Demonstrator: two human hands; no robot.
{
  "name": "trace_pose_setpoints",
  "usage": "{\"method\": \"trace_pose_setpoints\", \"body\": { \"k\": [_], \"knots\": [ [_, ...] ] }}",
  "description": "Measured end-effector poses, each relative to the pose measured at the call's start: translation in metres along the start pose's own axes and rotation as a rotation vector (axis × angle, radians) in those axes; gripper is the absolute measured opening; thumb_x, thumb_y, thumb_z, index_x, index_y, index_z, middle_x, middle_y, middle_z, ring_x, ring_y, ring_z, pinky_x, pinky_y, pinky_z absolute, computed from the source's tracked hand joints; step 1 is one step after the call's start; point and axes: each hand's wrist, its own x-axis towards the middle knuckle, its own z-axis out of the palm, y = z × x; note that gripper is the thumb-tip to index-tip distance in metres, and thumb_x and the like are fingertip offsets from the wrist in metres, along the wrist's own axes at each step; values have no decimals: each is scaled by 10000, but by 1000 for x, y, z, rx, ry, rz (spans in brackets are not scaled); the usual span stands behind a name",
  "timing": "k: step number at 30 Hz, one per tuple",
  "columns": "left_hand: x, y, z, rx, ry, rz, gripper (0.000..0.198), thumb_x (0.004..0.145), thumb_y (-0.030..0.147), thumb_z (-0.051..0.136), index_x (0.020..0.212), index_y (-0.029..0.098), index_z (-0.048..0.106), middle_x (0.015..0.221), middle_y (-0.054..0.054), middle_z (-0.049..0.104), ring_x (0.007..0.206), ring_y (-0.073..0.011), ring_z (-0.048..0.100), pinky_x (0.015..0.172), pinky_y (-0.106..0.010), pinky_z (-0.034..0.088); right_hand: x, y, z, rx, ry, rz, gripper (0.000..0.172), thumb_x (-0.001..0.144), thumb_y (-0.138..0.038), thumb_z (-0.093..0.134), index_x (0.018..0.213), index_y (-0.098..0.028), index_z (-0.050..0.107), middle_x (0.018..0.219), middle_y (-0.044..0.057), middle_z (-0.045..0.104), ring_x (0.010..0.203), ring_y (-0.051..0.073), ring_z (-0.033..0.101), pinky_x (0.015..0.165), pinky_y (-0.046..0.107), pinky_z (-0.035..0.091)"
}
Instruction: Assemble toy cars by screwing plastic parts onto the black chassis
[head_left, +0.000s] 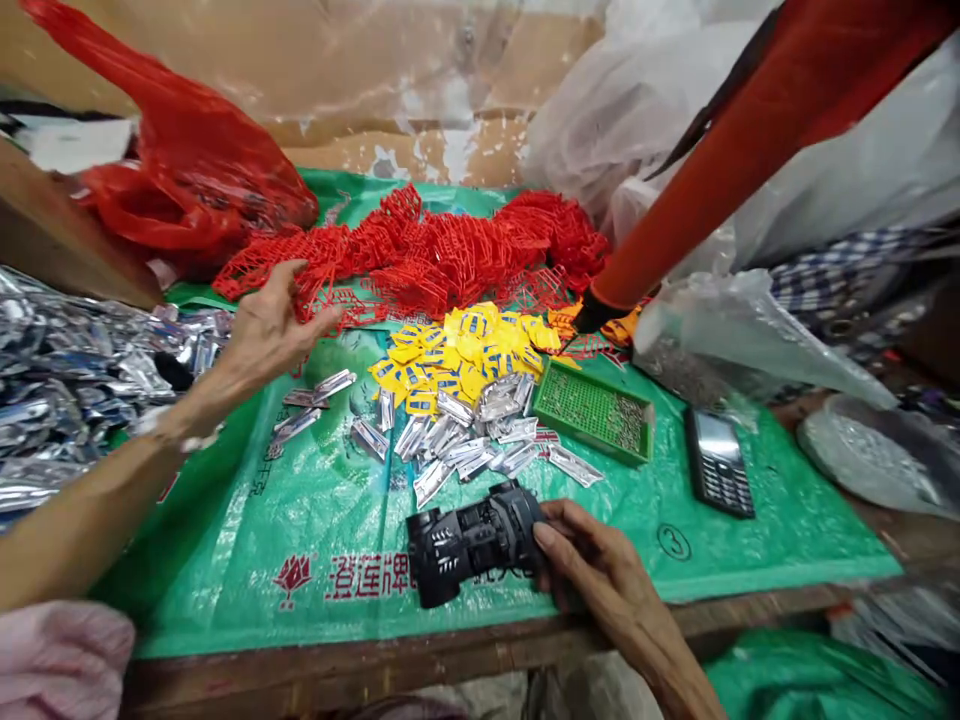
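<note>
My right hand (581, 560) grips one end of a black toy car chassis (476, 540) above the front of the green sheet. My left hand (277, 315) reaches over the left end of a heap of red plastic lattice parts (435, 255), its fingers apart and nothing visible between them. Yellow pieces with dark windows (469, 350) are piled in the middle. Silvery metallic parts (457, 440) lie scattered just in front of them. A green tray (555, 395) holding tiny screws stands to their right.
A keypad phone (720, 465) lies at the right. An orange-red pole (690, 190) slants in from the upper right. A red plastic bag (187, 160) stands at the back left, and many silvery parts (75, 380) are heaped at the far left. Clear bags (750, 330) sit at the right.
</note>
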Motion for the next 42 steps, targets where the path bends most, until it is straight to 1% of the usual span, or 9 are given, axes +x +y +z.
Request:
{"method": "trace_pose_setpoints", "body": {
  "k": [3,6,9,22,25,29,35,38,42],
  "knots": [
    [-54,32,-7,-143,-176,172,726,893,707,554,1418,220,433,1133,-46,685,978,-243,669,835,-404,568,1,-1,0,24,-2,-4,527,785,-690,626,861,-169,623,518,-15,590,428,106,486,441,227,367],
    [-111,65,17,-386,-406,578,519,1003,519,486,1407,195,451,1280,-106,647,1124,-263,636,972,-434,540,-1,-3,2,32,9,-15,502,785,-675,641,820,-176,598,527,-21,587,431,95,479,445,220,374],
    [-143,86,41,-361,-534,647,502,1029,401,483,1472,179,403,1379,-135,592,1278,-285,556,1106,-461,457,-1,-4,3,30,19,-33,501,795,-681,621,826,-182,589,548,-24,588,432,93,479,444,222,392],
    [-156,119,22,-94,-475,598,441,1044,322,457,1477,241,433,1377,-107,576,1256,-271,539,1096,-455,455,3,12,1,24,-91,-173,499,871,-678,469,716,-206,510,553,-5,603,458,107,545,501,225,449],
    [-160,125,6,-121,-299,483,434,1029,351,506,1451,263,456,1332,-80,588,1220,-238,556,1053,-388,482,4,16,2,2,-86,-222,476,893,-644,437,700,-213,498,543,5,614,443,110,539,504,228,430],
    [-165,135,-12,-46,-12,107,621,919,472,615,1447,204,431,1180,-87,640,1020,-258,642,931,-408,524,5,17,4,-23,-71,-274,430,912,-577,409,667,-229,470,540,21,633,433,129,549,515,245,429],
    [-161,143,5,-228,-222,-569,712,746,692,641,1251,208,506,730,15,650,607,-221,647,561,-302,496,5,18,4,-66,-52,-330,369,914,-503,401,672,-238,487,523,8,608,433,137,549,530,255,396],
    [-160,138,18,-336,-329,-710,488,804,624,604,1042,212,494,572,43,623,381,-171,560,422,-254,420,5,18,5,-90,-39,-344,361,918,-497,389,682,-242,489,519,2,596,427,136,539,523,258,381],
    [-163,131,24,-356,-276,-777,362,891,569,525,920,230,403,474,52,586,343,-165,551,384,-225,390,5,21,6,-109,-18,-357,392,933,-514,356,669,-248,468,511,2,586,431,137,541,525,257,387]
  ]
}}
